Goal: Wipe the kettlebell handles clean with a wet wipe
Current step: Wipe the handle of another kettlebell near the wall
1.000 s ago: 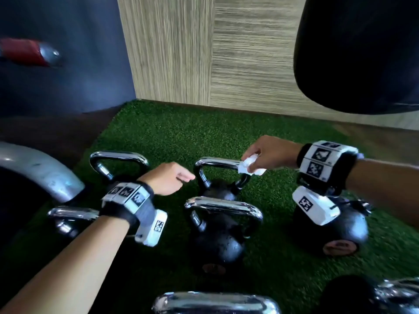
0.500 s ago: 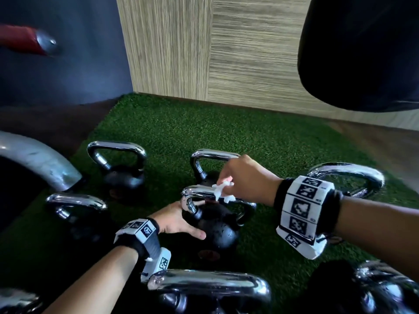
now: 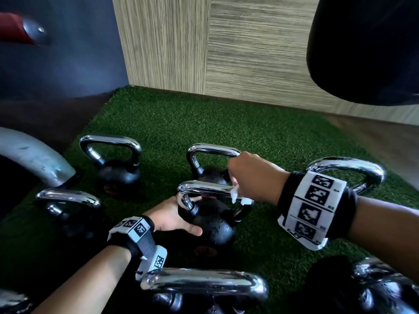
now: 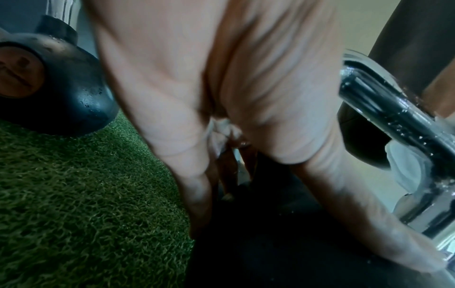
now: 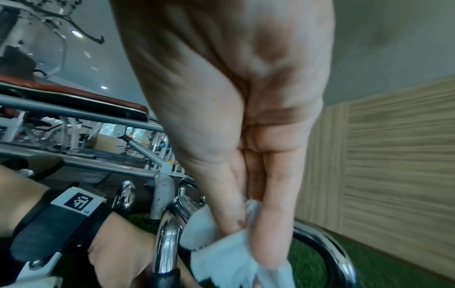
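Black kettlebells with chrome handles stand on green turf. My left hand (image 3: 179,217) grips the left side of the middle kettlebell (image 3: 213,227), thumb across its front; in the left wrist view the left hand (image 4: 312,245) spans the black ball. My right hand (image 3: 249,177) holds a crumpled white wet wipe (image 3: 237,197) against the right end of that bell's handle (image 3: 204,189). In the right wrist view the right hand (image 5: 246,224) pinches the wet wipe (image 5: 221,253) on the chrome handle (image 5: 167,243). The left wrist view shows the handle (image 4: 393,117) with the wipe (image 4: 403,165) under it.
More kettlebells ring the middle one: back centre (image 3: 213,150), back left (image 3: 111,141), left (image 3: 68,197), right (image 3: 347,165), front (image 3: 204,284), front right (image 3: 374,288). A grey metal tube (image 3: 34,155) curves in at left. A black bag (image 3: 362,41) hangs top right before a wood wall (image 3: 249,53).
My right hand left the back-centre handle and brought the wipe onto the nearer handle, then slid to its right end. My left hand dropped onto that kettlebell's body.
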Available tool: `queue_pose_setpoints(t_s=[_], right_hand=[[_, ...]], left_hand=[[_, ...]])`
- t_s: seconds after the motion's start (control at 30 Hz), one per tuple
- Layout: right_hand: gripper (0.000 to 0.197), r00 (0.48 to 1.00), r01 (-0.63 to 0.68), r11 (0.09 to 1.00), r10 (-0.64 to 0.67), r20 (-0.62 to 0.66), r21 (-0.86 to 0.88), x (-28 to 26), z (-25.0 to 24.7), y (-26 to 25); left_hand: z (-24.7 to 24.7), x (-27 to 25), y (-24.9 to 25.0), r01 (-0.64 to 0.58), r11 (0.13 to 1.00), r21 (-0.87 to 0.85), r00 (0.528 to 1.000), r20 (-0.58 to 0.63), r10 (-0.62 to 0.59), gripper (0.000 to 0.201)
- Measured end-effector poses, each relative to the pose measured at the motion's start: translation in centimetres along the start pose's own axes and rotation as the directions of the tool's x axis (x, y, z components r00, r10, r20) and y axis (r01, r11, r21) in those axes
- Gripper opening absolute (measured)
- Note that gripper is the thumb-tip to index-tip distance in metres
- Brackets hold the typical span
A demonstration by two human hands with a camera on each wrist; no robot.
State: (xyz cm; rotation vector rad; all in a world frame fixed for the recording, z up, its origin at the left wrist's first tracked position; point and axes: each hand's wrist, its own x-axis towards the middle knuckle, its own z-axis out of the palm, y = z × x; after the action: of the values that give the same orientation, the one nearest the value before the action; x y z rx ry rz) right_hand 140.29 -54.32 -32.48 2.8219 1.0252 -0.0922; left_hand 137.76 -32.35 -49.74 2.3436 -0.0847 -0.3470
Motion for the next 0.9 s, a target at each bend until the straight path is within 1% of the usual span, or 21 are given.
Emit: queue_pose_setpoints(t_s=[0.1,0.17,0.2,0.27,0.3,0.37,0.43,0.57,0.67,0.73,0.8,0.9], right_hand=[[0.020,0.997,-0.049,0.999,0.048,0.065,0.008,-0.6,0.2,1.3],[0.021,0.987,-0.074,0.997,0.071,0.141,0.019,-0.6,0.9,2.3],[0.019,0.980,-0.091,0.994,0.080,0.181,0.052,-0.5,1.2,2.9],[0.014,0.967,-0.134,0.973,0.087,0.241,0.186,-0.3,1.4,4.1],[0.014,0.965,-0.161,0.951,0.095,0.245,0.265,-0.1,1.5,4.6],[0.019,0.966,-0.210,0.888,0.124,0.227,0.409,0.3,1.8,5.4],[0.025,0.957,-0.256,0.827,0.144,0.251,0.501,0.6,2.8,6.0],[0.015,0.923,-0.340,0.740,0.145,0.355,0.581,0.6,6.3,6.6],[0.020,0.906,-0.386,0.648,0.135,0.400,0.656,0.7,8.7,6.3],[0.021,0.906,-0.396,0.613,0.139,0.400,0.683,0.9,10.0,6.0],[0.021,0.913,-0.386,0.617,0.148,0.381,0.685,1.0,10.8,5.9],[0.025,0.909,-0.366,0.676,0.113,0.401,0.639,1.1,10.2,6.3]], left_hand=[[0.2,0.0,-0.3,0.037,0.999,0.005,0.999,-0.002,-0.037,0.123],[0.2,-0.1,-0.2,0.043,0.999,-0.001,0.999,-0.003,-0.043,0.122],[0.1,-0.1,-0.2,0.042,0.999,0.000,0.999,-0.004,-0.042,0.123],[0.1,0.0,-0.2,0.042,0.999,0.006,0.999,-0.008,-0.042,0.120],[0.1,0.0,-0.1,0.046,0.999,0.009,0.999,-0.011,-0.046,0.115],[0.1,0.1,0.0,0.043,0.999,0.016,0.999,-0.024,-0.043,0.106],[0.1,0.0,0.1,0.037,0.999,0.016,0.999,-0.031,-0.036,0.100],[0.0,-0.3,0.2,0.027,1.000,0.006,0.999,-0.028,-0.027,0.100],[0.1,-0.4,0.4,0.025,1.000,-0.010,0.999,-0.025,-0.025,0.104],[0.2,-0.5,0.3,0.020,1.000,-0.020,1.000,-0.021,-0.020,0.111],[0.5,-0.4,0.0,0.025,0.999,-0.023,0.999,-0.031,-0.026,0.108],[0.6,-0.4,-0.8,0.039,0.999,0.021,0.999,-0.034,-0.038,0.102]])
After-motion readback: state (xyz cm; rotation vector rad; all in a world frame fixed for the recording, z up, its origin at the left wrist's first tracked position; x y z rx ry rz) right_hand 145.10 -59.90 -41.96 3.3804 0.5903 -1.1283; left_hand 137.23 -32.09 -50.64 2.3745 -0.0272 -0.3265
